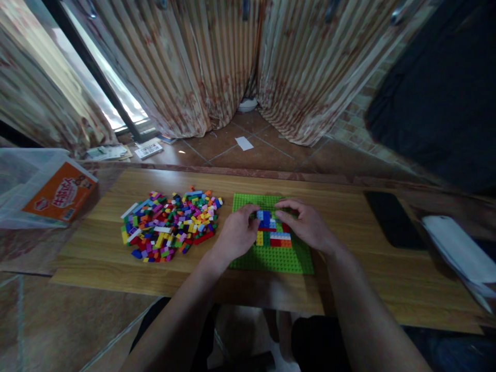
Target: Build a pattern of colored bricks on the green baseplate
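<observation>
A green studded baseplate [271, 263] lies on the wooden table, with a small group of bricks on its middle. My left hand [237, 231] is at the left side of the group, its fingers curled close to a blue brick [264, 218]; whatever they may pinch is hidden. From the right, my right hand [308, 223] reaches over the plate, thumb and fingertips a little apart beside the blue brick. Nearer to me in the group are a yellow brick [259, 238], a light blue and white row [279, 235], a red brick [275, 242] and an orange brick [285, 243].
Left of the plate spreads a loose pile of coloured bricks [170, 225]. A clear plastic box [23, 206] with an orange label stands at the far left. To the right lie a black phone-like slab [391, 219] and a white object [457, 248] at the table's edge.
</observation>
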`<act>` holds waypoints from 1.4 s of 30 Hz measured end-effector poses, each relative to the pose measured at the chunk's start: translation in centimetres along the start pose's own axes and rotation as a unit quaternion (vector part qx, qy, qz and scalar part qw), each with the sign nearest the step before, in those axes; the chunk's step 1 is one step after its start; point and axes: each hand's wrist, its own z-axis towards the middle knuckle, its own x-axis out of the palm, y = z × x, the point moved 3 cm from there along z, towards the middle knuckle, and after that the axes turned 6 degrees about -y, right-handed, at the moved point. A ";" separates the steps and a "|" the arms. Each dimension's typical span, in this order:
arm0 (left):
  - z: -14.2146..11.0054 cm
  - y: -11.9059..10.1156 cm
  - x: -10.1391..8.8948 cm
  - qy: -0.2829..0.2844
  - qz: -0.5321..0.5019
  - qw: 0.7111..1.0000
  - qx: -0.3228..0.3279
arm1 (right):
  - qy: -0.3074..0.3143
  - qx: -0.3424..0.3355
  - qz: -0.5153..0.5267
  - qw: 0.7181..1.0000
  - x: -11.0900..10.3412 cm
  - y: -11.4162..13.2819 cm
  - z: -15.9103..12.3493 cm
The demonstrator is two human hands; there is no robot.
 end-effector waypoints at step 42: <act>-1.5 -2.2 1.0 0.015 0.219 0.967 0.126 | 0.016 0.002 0.006 1.000 0.8 -0.1 0.6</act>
